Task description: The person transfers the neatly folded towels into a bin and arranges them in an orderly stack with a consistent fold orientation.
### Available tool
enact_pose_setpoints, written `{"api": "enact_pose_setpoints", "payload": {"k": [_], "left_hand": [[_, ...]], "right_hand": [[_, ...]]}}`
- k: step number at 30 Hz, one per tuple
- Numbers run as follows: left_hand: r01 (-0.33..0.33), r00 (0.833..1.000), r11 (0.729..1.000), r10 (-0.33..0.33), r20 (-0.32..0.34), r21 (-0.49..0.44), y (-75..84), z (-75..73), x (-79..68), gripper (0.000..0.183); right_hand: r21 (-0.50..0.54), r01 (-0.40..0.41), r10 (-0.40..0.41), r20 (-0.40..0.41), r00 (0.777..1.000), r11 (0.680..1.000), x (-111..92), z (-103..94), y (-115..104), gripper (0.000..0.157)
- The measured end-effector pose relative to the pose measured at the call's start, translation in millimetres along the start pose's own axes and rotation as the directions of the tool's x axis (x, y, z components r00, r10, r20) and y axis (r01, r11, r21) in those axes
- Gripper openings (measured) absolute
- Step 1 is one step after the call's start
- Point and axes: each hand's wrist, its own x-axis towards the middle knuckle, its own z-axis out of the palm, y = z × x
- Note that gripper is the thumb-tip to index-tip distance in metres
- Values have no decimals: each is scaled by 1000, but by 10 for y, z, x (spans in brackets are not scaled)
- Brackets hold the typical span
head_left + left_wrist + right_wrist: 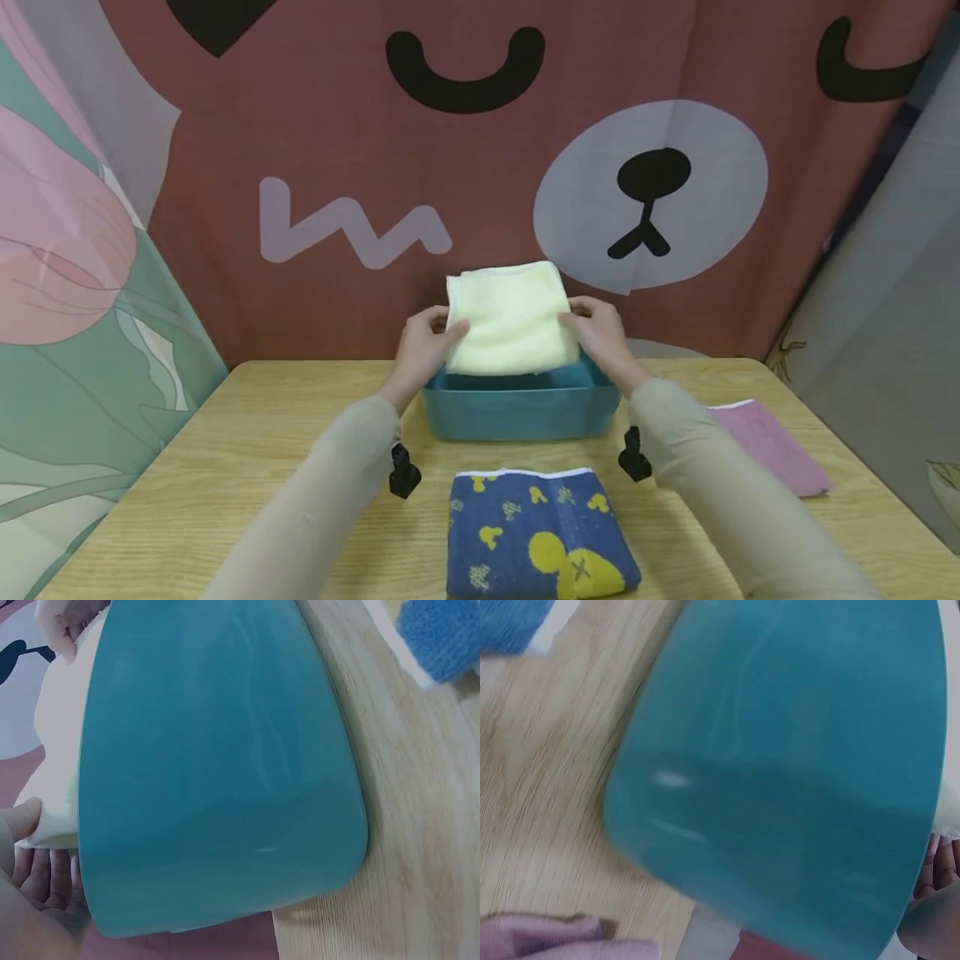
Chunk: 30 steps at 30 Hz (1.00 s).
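A folded pale yellow towel [513, 321] is held up over the blue plastic bin [521, 414], its lower edge overlapping the bin's opening in the head view. My left hand [423, 346] pinches its left side, thumb in front and fingers behind. On the opposite side my right hand [603, 337] pinches the towel the same way. In the left wrist view the left hand [37, 892] grips a corner of the towel [56, 802] beside the bin's wall [217, 772]. The right wrist view shows the right hand [937, 900] partly hidden by the bin [780, 772].
A folded navy towel [517, 517] with yellow mouse-head prints lies on the wooden table [300, 433] in front of the bin. To the right lies a folded pink towel [776, 446], partly behind the right sleeve. A printed curtain [337, 125] hangs behind the table.
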Motion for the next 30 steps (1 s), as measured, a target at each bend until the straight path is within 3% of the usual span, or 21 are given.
{"api": "enact_pose_setpoints", "payload": {"k": [5,14,21,30], "left_hand": [[-20,999,1000,19,28,15,-7,63,-8,32],[10,999,1000,-11,47,28,-38,129,-67,33],[5,997,999,-9,71,53,-89,143,-95,35],[-17,994,987,0,105,163,-99,160,-143,28]], "right_hand": [[-27,9,-8,25,1000,1000,-13,-70,64,36],[-131,93,-82,85,993,987,-57,-149,230,32],[-142,134,-121,97,988,981,-83,-147,297,32],[-166,161,-140,129,982,973,-118,-135,351,30]]}}
